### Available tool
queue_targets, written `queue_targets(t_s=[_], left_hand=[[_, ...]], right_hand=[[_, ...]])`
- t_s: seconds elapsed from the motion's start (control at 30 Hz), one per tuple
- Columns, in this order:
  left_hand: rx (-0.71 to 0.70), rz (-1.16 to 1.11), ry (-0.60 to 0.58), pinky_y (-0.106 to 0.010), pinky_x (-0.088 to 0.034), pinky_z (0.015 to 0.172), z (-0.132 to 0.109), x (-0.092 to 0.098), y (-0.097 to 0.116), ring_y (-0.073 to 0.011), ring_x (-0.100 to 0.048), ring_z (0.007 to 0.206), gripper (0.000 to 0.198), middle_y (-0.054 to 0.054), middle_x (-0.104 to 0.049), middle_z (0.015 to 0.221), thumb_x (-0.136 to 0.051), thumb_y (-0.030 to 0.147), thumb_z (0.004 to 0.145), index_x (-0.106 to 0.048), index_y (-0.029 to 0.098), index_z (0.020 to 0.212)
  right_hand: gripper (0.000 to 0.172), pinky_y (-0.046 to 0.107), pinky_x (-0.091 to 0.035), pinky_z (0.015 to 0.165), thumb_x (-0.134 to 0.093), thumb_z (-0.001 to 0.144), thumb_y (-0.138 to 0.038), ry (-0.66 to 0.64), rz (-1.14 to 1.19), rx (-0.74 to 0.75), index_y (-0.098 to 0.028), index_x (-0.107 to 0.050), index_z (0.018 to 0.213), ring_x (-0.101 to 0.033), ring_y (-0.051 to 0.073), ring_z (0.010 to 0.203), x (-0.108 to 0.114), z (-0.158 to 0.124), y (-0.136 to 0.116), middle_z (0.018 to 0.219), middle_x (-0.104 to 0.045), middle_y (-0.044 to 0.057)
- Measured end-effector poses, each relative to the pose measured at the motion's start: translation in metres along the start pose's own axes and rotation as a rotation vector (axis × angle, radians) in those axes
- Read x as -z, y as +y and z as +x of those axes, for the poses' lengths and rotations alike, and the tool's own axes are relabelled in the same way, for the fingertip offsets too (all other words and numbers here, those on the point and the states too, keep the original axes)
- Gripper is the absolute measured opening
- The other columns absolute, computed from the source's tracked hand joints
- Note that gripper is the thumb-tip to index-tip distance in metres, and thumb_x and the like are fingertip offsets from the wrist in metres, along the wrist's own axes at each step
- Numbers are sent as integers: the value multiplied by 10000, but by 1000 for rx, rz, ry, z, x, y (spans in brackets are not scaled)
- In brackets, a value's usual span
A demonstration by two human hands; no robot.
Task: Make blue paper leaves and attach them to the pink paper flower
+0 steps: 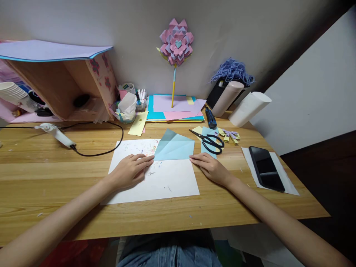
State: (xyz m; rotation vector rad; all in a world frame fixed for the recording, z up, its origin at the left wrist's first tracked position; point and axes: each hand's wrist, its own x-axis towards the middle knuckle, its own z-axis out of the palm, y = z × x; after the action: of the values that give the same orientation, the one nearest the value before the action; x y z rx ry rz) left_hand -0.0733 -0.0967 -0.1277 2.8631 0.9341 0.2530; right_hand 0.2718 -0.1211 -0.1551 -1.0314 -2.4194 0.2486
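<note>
Both hands lie low on the surface point(222, 213), fingers extended, palms down. We find our left hand point(133, 168) with its fingertips at the lower left corner of a folded light-blue paper point(176, 148), and our right hand point(213, 168) with its fingertips at the lower right corner. Neither hand is closed into a fist; whether either thumb pinches the paper from below we cannot tell.

We record visible creases across the paper and a darker facet at its upper left. It lies over the upper part of a white sheet point(172, 183) bearing small coloured marks, and its top point extends past that sheet's far edge.

Beyond our right hand we note black-handled scissors point(205, 138) resting across a smaller light-blue piece point(208, 131), with folded yellow and purple scraps point(229, 135) to the right and a utility knife point(210, 118) behind. Farther right, a black phone point(266, 168) lies on a white wipe point(287, 181).

At the left we log a white glue gun point(57, 136) with a looping black cord. At the back, a pink and purple paper flower point(178, 42) stands above stacked coloured paper point(150, 107).
</note>
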Motion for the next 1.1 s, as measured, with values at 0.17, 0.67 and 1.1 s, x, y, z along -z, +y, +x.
queue_targets(t_s=[0.17, 0.67, 1.1], left_hand=[[-9, 37, 18, -367, -443, 804, 0, 3, 3, -211, -508, 1060, 441, -21, -507, 1282, -402, 165, 793, -482, 225, 1222], [220, -47, 210, -380, -426, 799, 89, -5, 44, -253, -519, 981, 538, -129, -555, 1086, -555, 395, 758, -408, 141, 1209], [84, -196, 47, -292, -393, 693, 100, -3, 31, -184, -558, 796, 265, -14, -626, 816, -506, 38, 688, -644, 235, 801]], right_hand=[[387, 424, -486, 849, -398, 860, -104, 26, 12, -8, -228, -495, 1214, -529, 214, 1013, -3, -2, 1, 1140, -595, 81], [386, 419, -450, 881, -404, 820, -78, -3, 108, 0, -207, -520, 1164, -503, 215, 1045, -14, 17, -16, 1120, -565, 102], [353, 403, -414, 880, -623, 752, -278, 47, 164, -66, -213, -536, 1088, -513, 225, 1022, 0, 45, 7, 1082, -598, 74]])
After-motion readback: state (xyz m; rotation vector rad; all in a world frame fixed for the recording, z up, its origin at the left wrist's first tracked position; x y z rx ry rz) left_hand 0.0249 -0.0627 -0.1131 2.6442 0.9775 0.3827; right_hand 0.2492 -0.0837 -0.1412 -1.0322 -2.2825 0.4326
